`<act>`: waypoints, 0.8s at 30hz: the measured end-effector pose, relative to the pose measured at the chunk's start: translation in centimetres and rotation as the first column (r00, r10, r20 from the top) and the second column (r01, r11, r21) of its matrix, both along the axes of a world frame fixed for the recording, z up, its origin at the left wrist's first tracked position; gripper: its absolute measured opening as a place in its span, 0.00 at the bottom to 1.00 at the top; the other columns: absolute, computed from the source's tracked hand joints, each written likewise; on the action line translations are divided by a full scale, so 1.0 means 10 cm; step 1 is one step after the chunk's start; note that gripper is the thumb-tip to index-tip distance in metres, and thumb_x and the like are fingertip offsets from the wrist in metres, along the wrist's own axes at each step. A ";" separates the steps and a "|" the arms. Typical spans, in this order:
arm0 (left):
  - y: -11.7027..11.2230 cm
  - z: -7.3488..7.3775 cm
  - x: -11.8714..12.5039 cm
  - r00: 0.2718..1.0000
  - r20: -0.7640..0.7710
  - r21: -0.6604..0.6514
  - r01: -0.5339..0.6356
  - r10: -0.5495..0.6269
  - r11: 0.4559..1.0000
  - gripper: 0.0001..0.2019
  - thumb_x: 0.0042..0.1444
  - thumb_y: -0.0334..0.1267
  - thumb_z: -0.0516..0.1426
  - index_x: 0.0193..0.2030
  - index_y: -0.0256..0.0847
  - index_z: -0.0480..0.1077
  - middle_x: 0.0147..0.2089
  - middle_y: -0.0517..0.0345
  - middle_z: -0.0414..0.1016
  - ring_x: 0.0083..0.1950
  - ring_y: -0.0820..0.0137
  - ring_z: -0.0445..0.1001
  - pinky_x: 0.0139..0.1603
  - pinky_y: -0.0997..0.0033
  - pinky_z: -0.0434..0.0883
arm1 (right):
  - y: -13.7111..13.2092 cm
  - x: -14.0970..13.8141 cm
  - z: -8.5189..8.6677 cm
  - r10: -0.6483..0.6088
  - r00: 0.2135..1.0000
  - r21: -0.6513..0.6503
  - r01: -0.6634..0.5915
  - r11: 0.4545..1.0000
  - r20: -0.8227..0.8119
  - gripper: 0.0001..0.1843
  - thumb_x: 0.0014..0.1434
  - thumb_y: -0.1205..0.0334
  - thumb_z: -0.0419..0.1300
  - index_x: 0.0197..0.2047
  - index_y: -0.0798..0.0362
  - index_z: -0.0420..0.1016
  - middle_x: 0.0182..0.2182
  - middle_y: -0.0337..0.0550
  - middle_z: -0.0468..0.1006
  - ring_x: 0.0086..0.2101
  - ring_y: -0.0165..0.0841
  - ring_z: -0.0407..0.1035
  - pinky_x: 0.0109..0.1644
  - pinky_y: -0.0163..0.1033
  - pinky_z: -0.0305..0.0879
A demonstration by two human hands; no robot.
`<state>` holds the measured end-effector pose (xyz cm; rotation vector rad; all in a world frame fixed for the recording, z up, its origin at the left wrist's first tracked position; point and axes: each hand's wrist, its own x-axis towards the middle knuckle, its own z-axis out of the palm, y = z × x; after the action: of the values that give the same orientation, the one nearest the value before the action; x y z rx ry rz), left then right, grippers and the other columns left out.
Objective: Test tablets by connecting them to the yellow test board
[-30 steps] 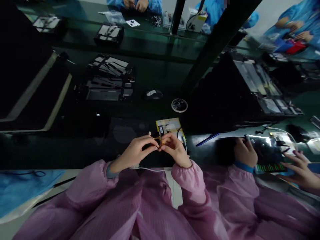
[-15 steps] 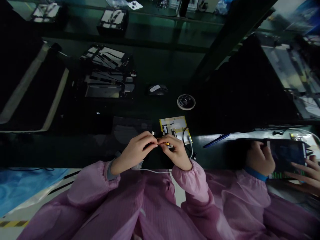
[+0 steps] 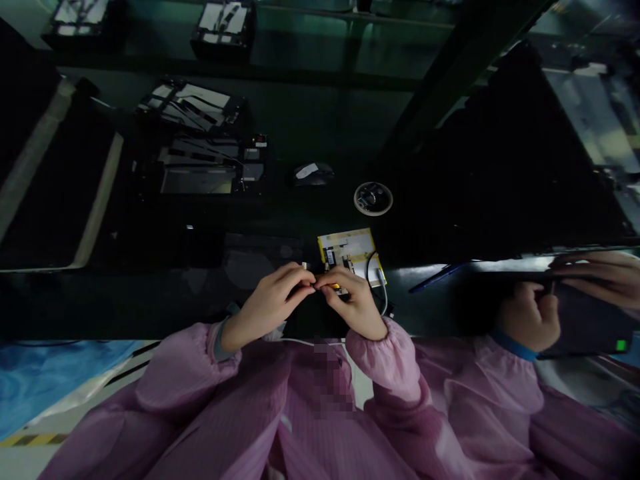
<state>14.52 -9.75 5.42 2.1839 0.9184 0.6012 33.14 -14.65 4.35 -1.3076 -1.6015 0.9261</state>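
Note:
My left hand (image 3: 273, 300) and my right hand (image 3: 353, 303) meet fingertip to fingertip just above the dark bench, both pinched on a small yellowish part (image 3: 320, 285) too small to name. Just beyond them lies a yellow-edged flat board (image 3: 350, 250) with a white label. A thin cable (image 3: 383, 283) curls off the board's right side. A white cord (image 3: 305, 342) runs below my wrists. Both my sleeves are pink.
A roll of tape (image 3: 373, 198) and a dark mouse (image 3: 313, 174) lie beyond the board. Trays of flat dark parts (image 3: 200, 167) sit at the back left. A blue pen (image 3: 437, 275) lies to the right. A co-worker's hands (image 3: 530, 320) hold a dark device (image 3: 590, 323) at the right.
My hands stay pinched together on the small part, shifted slightly. The view has tilted down. The co-worker's device has turned, and its lit face no longer shows.

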 end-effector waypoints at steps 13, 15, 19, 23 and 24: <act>-0.03 -0.02 0.06 0.999 -0.028 0.150 -0.016 0.020 0.989 0.08 0.64 0.35 0.52 0.37 0.42 0.72 0.39 0.57 0.74 0.48 0.68 0.74 0.51 0.67 0.72 | -0.06 -0.07 0.03 -0.071 0.906 0.153 0.007 0.988 0.417 0.07 0.64 0.65 0.55 0.39 0.50 0.75 0.35 0.42 0.77 0.38 0.33 0.68 0.50 0.44 0.59; -0.03 -0.03 0.07 1.000 -0.031 0.154 -0.003 0.008 0.988 0.08 0.64 0.35 0.52 0.37 0.41 0.72 0.39 0.57 0.74 0.48 0.68 0.74 0.51 0.66 0.72 | -0.07 -0.05 0.03 -0.073 0.891 0.165 -0.002 0.986 0.449 0.07 0.63 0.66 0.55 0.39 0.51 0.75 0.34 0.41 0.76 0.38 0.34 0.68 0.51 0.44 0.58; -0.05 -0.07 0.08 0.999 -0.036 0.169 0.005 0.002 0.986 0.07 0.64 0.34 0.53 0.37 0.42 0.72 0.38 0.57 0.74 0.48 0.67 0.73 0.52 0.64 0.72 | -0.06 -0.03 0.01 -0.066 0.863 0.187 -0.033 0.982 0.501 0.07 0.62 0.66 0.54 0.35 0.51 0.73 0.32 0.40 0.75 0.37 0.34 0.65 0.52 0.44 0.57; -0.05 -0.07 0.10 1.000 -0.004 0.150 0.024 -0.023 0.988 0.07 0.64 0.32 0.52 0.36 0.42 0.71 0.37 0.58 0.74 0.50 0.66 0.72 0.56 0.62 0.70 | -0.07 -0.03 -0.02 -0.077 0.864 0.215 -0.037 0.976 0.498 0.10 0.62 0.67 0.53 0.30 0.50 0.72 0.29 0.40 0.74 0.36 0.34 0.64 0.50 0.44 0.58; -0.05 -0.06 0.11 1.000 0.006 0.134 0.018 -0.019 0.991 0.07 0.64 0.32 0.52 0.36 0.42 0.71 0.36 0.58 0.74 0.50 0.66 0.72 0.55 0.62 0.71 | -0.07 -0.01 -0.02 -0.077 0.876 0.211 -0.029 0.977 0.476 0.11 0.63 0.66 0.53 0.30 0.50 0.72 0.29 0.40 0.74 0.36 0.34 0.65 0.50 0.44 0.58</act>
<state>15.59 -10.23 4.78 2.3049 0.8748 0.6788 33.04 -15.31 4.17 -1.4748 -1.9938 0.4041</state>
